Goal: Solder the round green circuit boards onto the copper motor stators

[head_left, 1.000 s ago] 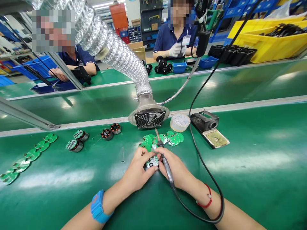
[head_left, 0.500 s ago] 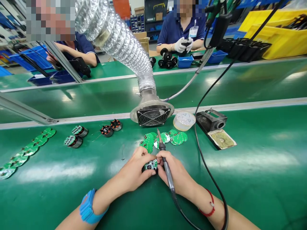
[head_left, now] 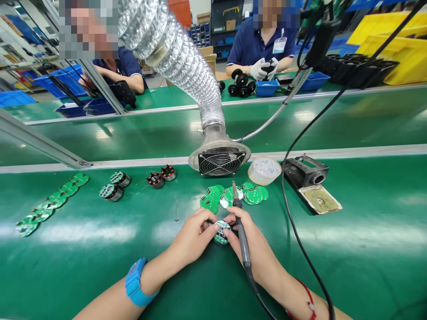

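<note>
A round green circuit board (head_left: pixel 221 235) is pinched at its left edge by my left hand (head_left: pixel 195 235), thumb on top. Whether a motor part sits beneath it is hidden. My right hand (head_left: pixel 255 244) keeps a soldering iron (head_left: pixel 244 246) across its fingers, tip pointing up and away. The right thumb and fingertips also touch the board's right side. Just beyond my hands lies a loose pile of round green boards (head_left: pixel 210 203). The iron's tip passes over that pile in the picture.
A fume extractor (head_left: pixel 222 163) hangs behind the boards. Beside it are a tape roll (head_left: pixel 264 170) and an iron stand with a sponge (head_left: pixel 320 199). At left lie wound stators (head_left: pixel 156 180), board-topped stators (head_left: pixel 111 192) and a board row (head_left: pixel 56 199). Two people sit opposite.
The board between my fingers has turned and its round face shows more fully. My thumbs now rest on opposite sides of it. The whole view has shifted slightly, moving the scene rightward.
</note>
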{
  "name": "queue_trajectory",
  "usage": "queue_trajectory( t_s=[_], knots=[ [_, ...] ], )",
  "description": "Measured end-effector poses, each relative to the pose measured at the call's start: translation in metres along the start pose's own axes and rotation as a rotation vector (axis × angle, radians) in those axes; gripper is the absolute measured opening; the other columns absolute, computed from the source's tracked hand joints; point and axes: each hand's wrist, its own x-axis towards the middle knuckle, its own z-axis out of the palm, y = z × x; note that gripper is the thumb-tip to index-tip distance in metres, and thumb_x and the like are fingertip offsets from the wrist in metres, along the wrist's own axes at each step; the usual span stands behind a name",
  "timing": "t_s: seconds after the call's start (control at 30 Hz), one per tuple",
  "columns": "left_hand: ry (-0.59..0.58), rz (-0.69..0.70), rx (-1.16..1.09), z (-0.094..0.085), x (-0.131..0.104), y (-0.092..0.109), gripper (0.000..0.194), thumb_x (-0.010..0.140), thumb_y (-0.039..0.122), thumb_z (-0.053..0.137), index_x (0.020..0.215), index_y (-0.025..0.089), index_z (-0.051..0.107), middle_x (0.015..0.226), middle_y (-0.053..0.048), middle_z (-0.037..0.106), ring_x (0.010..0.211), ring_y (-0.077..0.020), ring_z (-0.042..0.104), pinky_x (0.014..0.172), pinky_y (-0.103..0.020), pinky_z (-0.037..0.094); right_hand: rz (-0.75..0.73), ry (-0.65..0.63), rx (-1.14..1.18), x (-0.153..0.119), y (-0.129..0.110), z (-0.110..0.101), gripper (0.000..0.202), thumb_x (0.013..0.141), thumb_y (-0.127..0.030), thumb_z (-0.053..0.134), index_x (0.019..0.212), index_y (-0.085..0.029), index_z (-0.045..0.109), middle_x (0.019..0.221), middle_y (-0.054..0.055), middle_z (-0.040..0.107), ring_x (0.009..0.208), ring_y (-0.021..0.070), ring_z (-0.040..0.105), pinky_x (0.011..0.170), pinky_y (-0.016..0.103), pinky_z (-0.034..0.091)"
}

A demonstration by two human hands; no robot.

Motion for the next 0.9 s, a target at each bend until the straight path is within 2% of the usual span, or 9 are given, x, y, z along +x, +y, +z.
queue_trajectory(
  t_s=[0.23, 0.37, 0.6, 0.73, 0.83, 0.9],
  knots=[
    [0.043, -0.056, -0.186, 0.012, 0.002, -0.005, 0.017, 0.083, 0.035, 0.054, 0.079, 0.019, 0.055, 0.077, 0.002, 0.047, 0.052, -0.0080, 0.043, 0.046, -0.022, 0.035, 0.082, 0.057, 0.182, 0.002, -0.002, 0.007, 0.029, 0.089, -0.029, 0.054, 0.117, -0.027, 0.051, 0.088, 0.001, 0.065, 0.073, 0.0168, 0.067, 0.063, 0.029, 0.057],
    [0.009, -0.089, -0.222, 0.012, 0.004, -0.006, 0.020, 0.083, 0.039, 0.054, 0.083, 0.019, 0.054, 0.069, 0.005, 0.045, 0.044, -0.0069, 0.044, 0.041, -0.020, 0.038, 0.028, 0.020, 0.206, 0.006, 0.002, 0.006, 0.028, 0.088, -0.025, 0.055, 0.116, -0.027, 0.051, 0.088, 0.000, 0.064, 0.075, 0.0166, 0.067, 0.067, 0.029, 0.058],
    [-0.065, -0.121, -0.286, 0.010, 0.010, -0.011, 0.031, 0.079, 0.048, 0.059, 0.089, 0.020, 0.053, 0.057, 0.009, 0.043, 0.038, -0.0095, 0.044, 0.037, -0.021, 0.037, -0.075, -0.020, 0.099, 0.010, 0.011, 0.001, 0.028, 0.088, -0.024, 0.053, 0.116, -0.027, 0.053, 0.093, 0.002, 0.065, 0.084, 0.0184, 0.067, 0.078, 0.033, 0.058],
    [-0.089, -0.018, -0.248, 0.002, 0.011, -0.012, 0.030, 0.081, 0.046, 0.061, 0.091, 0.018, 0.057, 0.062, 0.006, 0.047, 0.051, -0.0105, 0.047, 0.050, -0.023, 0.040, -0.109, -0.116, -0.026, 0.004, 0.003, -0.008, 0.043, 0.086, -0.026, 0.060, 0.128, -0.027, 0.049, 0.109, 0.006, 0.066, 0.100, 0.0219, 0.066, 0.092, 0.040, 0.055],
    [-0.104, 0.022, -0.165, -0.004, 0.008, -0.010, 0.020, 0.082, 0.036, 0.061, 0.091, 0.018, 0.058, 0.067, 0.006, 0.048, 0.061, -0.0110, 0.046, 0.057, -0.023, 0.037, -0.180, -0.214, -0.195, -0.001, -0.007, -0.011, 0.052, 0.082, -0.023, 0.066, 0.131, -0.026, 0.050, 0.112, 0.008, 0.065, 0.102, 0.0263, 0.064, 0.089, 0.045, 0.056],
    [-0.134, 0.006, -0.105, -0.007, 0.006, -0.008, 0.018, 0.081, 0.030, 0.061, 0.094, 0.019, 0.056, 0.065, 0.007, 0.047, 0.062, -0.0116, 0.045, 0.057, -0.023, 0.035, -0.199, -0.203, -0.275, -0.003, -0.010, -0.009, 0.051, 0.081, -0.020, 0.066, 0.130, -0.025, 0.051, 0.108, 0.009, 0.065, 0.097, 0.0272, 0.064, 0.081, 0.045, 0.058]
  ],
)
